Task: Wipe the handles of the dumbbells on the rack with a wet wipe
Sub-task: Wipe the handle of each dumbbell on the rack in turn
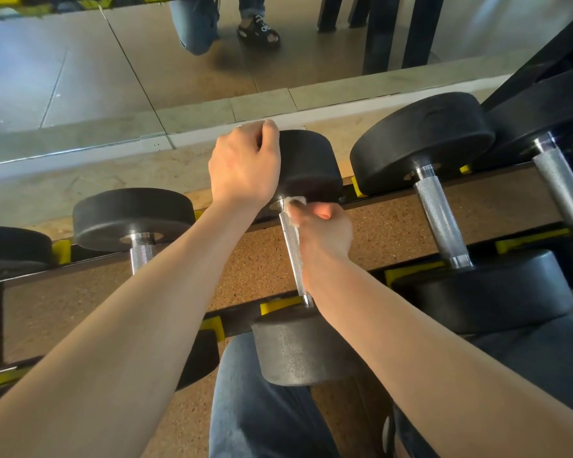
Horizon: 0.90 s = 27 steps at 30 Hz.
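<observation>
Mirror (80, 71) behind, I count 5 dumbbells racked; my left hand (244, 166) grips 1 head (311, 163); my right hand (325, 231) pinches 1 wipe (293, 206) round its handle (291, 246).

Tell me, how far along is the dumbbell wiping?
Nothing shows which handles are already clean; no wet sheen is clear on any. In hand: the right hand pinches the white wipe at the far end of the middle dumbbell's handle, while the left hand holds that dumbbell's far head. Possibly left: the handle on the left and two on the right.
</observation>
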### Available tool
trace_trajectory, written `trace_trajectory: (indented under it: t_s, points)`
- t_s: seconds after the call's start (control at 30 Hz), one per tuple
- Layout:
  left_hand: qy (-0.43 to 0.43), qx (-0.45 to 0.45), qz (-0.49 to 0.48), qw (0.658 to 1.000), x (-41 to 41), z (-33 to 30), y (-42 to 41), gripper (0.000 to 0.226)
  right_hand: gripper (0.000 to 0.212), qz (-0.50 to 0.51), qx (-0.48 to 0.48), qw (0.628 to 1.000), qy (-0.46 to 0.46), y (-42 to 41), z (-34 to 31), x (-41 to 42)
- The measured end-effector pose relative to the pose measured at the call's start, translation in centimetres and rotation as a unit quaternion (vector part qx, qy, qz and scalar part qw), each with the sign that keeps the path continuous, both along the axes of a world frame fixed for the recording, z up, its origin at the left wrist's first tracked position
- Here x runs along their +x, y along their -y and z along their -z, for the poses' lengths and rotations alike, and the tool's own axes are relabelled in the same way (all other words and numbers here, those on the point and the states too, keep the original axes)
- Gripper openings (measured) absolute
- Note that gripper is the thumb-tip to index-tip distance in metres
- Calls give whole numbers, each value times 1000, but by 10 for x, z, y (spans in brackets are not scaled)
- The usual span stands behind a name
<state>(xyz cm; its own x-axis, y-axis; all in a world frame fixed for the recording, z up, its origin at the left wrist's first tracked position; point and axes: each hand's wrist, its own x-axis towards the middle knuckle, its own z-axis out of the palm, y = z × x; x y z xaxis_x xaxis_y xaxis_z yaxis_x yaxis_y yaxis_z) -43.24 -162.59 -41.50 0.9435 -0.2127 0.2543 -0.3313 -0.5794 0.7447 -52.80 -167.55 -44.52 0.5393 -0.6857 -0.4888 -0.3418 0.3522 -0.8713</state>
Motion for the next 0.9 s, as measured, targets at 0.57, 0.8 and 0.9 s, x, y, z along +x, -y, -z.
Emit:
trace_trajectory:
  t_s: [0.57,0.8,0.9]
  points:
    - [-2,1,-4,1000,1,0,-1,45,9,-93,-118,989,-3,-14,-10,-11]
    - [10,2,-2,1000,-3,-3,-2,47,9,66,66,996,-7,-8,-17,3]
    - [14,5,-6,1000,-2,-3,-2,46,4,103,41,994,21,-19,-14,8]
